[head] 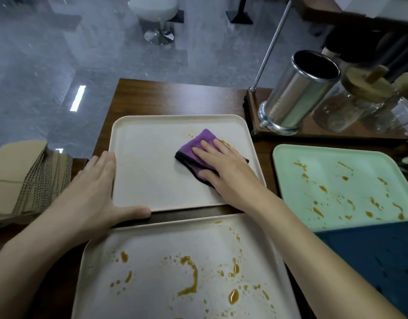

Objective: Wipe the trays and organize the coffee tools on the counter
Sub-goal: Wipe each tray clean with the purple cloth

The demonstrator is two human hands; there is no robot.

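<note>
A cream tray (143, 166) lies in the middle of the wooden counter, mostly clean, with small orange stains near its far right. My right hand (226, 169) presses a folded purple cloth (196, 148) flat on that tray with straight fingers. My left hand (97, 187) rests against the tray's near left corner, fingers along the left rim and thumb along the front rim. A second cream tray (152, 240) in front carries many orange smears. A mint green tray (350, 162) at the right is stained too.
A dark blue tray (382, 254) overlaps the green one at the near right. A steel cylinder (297, 97) on a wooden base with a metal rod stands at the back right, beside glass jars (345, 111). Stacked cardboard (25, 178) sits left. The counter edge (111, 102) drops to the floor.
</note>
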